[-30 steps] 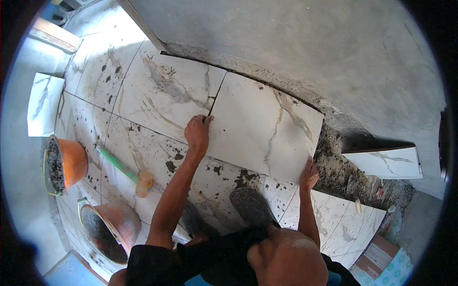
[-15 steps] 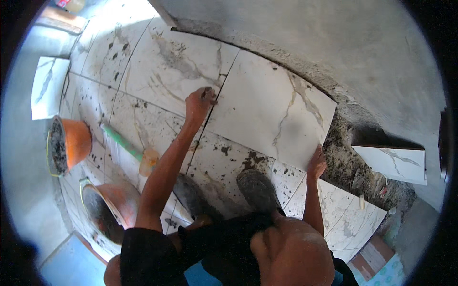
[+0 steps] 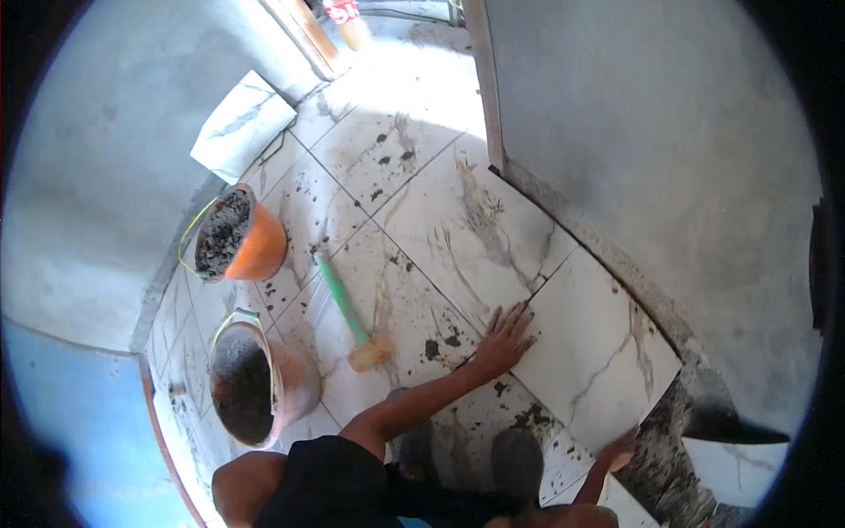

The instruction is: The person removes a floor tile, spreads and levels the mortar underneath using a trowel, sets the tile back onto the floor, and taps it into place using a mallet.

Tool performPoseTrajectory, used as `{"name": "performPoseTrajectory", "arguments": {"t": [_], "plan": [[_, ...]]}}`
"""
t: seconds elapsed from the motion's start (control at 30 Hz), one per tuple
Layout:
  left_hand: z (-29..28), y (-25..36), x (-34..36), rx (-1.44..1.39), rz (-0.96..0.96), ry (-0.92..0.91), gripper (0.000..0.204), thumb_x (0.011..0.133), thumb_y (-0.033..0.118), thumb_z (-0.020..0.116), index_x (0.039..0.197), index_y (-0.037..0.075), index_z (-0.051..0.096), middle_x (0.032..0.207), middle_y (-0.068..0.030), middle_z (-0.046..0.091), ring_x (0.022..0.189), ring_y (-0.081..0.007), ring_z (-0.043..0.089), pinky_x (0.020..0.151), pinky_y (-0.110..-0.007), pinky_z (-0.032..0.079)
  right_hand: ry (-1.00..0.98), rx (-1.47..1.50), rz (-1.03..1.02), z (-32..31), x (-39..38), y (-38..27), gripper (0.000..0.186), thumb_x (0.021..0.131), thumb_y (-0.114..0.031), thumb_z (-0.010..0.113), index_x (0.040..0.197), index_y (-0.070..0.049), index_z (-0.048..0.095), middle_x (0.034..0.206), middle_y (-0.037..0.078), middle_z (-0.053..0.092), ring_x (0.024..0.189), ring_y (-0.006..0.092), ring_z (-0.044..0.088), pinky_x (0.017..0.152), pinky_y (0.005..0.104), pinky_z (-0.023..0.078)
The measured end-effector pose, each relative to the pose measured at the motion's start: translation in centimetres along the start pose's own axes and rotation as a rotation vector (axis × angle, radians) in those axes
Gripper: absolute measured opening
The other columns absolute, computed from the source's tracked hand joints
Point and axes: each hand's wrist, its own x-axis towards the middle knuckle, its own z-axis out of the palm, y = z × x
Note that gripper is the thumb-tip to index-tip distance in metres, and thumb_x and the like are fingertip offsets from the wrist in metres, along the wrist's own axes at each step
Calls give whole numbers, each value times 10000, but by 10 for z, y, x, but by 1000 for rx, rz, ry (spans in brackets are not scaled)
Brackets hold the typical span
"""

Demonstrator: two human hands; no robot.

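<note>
My left hand (image 3: 505, 343) lies with fingers spread across the joint between a veined white tile (image 3: 616, 334) and its upper-left neighbour (image 3: 466, 229). My right hand (image 3: 623, 447) grips the lower right edge of that first tile, fingertips partly hidden. Beyond this edge is dark rough bedding (image 3: 662, 453). A mallet (image 3: 339, 295) with a green handle and pale amber head lies left of my left hand, on mortar-spotted tiles. My boots (image 3: 515, 462) show at the bottom, below the tile I touch.
An orange bucket of mortar (image 3: 260, 238) and a dirty pale bucket (image 3: 299, 383) stand at left. A tile (image 3: 242, 123) leans on the left wall. A doorway post (image 3: 484, 88), grey wall (image 3: 660, 132) and tile piece (image 3: 735, 466) are at right. A bottle (image 3: 348, 26) is at top.
The view has swung up and left, shifting the scene right and down. My left hand has changed from bunched fingers at the tile joint to spread fingers. My right hand remains at the tile's edge.
</note>
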Motion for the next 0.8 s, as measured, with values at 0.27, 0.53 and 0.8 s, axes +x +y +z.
{"name": "performPoseTrajectory", "arguments": {"t": [0.27,0.53,0.8], "plan": [[-1,-11,18,-149,-104,209,352,838,138,545,1175,52,493,1251,-133,478,1161,-298,439,1053,-430,260,326,-169,-319,27,17,19,319,924,-245,397,1153,-82,550,997,102,622,762,244,624,622,344,480],[-9,1,36,-432,-199,275,281,900,126,459,1133,-28,495,1169,-202,523,1083,-346,506,895,-378,415,332,488,-130,-20,-26,-33,533,899,-458,420,817,5,673,681,198,623,608,331,596,549,423,431],[-8,-1,27,-349,-234,248,281,898,108,459,1147,-19,488,1165,-200,521,1066,-337,518,877,-368,428,332,478,-136,-17,-32,-31,532,896,-462,433,840,12,670,698,195,632,602,307,600,557,420,438]]}}
